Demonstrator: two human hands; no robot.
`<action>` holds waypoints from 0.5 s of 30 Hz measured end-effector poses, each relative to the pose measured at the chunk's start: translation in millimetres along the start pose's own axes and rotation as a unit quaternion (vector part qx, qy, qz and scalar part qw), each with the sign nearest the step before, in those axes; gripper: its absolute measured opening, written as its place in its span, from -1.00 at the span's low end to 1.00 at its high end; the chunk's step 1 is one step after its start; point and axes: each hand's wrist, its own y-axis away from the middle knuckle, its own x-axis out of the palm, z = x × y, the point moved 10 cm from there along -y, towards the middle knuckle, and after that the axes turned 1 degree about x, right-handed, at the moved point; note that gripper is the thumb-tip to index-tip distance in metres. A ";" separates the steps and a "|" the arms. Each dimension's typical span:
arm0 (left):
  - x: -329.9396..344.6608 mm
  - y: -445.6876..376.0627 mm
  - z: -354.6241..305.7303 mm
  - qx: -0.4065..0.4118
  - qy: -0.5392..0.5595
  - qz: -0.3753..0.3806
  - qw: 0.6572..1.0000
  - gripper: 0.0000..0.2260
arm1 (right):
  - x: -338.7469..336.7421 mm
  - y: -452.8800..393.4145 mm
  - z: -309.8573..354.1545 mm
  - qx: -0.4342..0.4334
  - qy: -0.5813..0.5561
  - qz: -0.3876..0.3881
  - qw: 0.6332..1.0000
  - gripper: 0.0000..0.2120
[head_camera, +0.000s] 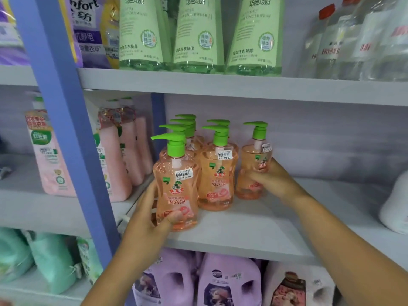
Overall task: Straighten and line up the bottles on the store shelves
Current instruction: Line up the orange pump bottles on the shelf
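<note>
Both hands are gripping peach pump bottles on the grey middle shelf (254,230). Left hand (152,215) is wrapping its fingers round the nearest left bottle (176,188), which is standing close to the shelf's front edge. Right hand (271,180) is curling round the lone right bottle (254,171), farther back, with bare shelf lying open to its right. Between them, more clear plastic bottles (217,173) with green pumps are standing upright in rows.

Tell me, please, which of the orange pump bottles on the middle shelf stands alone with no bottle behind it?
The rightmost orange pump bottle, gripped by the right hand. The bottle in the left hand and the middle one front rows.
</note>
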 end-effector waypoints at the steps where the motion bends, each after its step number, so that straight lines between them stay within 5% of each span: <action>1: -0.4 -0.7 0.3 0.000 -0.004 0.001 1.000 -0.37 | -2.1 9.0 1.4 0.009 -0.006 -0.006 1.000 -0.75; 7: -1.8 -2.5 8.5 0.000 -0.005 -0.011 1.000 -0.35 | -22.3 91.3 14.0 0.005 0.025 -0.112 0.993 -0.67; 15: -0.6 -12.2 15.0 -0.007 0.002 0.031 1.000 -0.38 | 62.8 134.7 25.6 -0.033 0.046 -0.033 0.998 -0.42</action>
